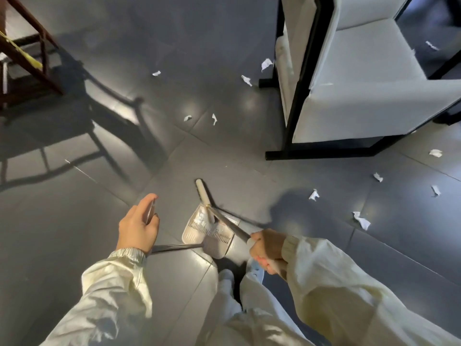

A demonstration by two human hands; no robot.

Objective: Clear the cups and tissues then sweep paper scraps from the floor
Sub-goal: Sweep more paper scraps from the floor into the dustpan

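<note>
White cushioned chair on black frame, dark wooden chair far left

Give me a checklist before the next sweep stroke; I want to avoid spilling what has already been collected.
1. The right hand grips the broom handle: ok.
2. The left hand grips the dustpan handle: ok.
3. The dustpan sits beside the broom head, with the collected scraps inside: ok.
4. The floor is free of paper scraps: not ok; many remain ahead and to the right.
5. The closest scrap on the right lies on open floor: ok.
6. No scraps are hidden under the white chair: cannot tell.
</note>
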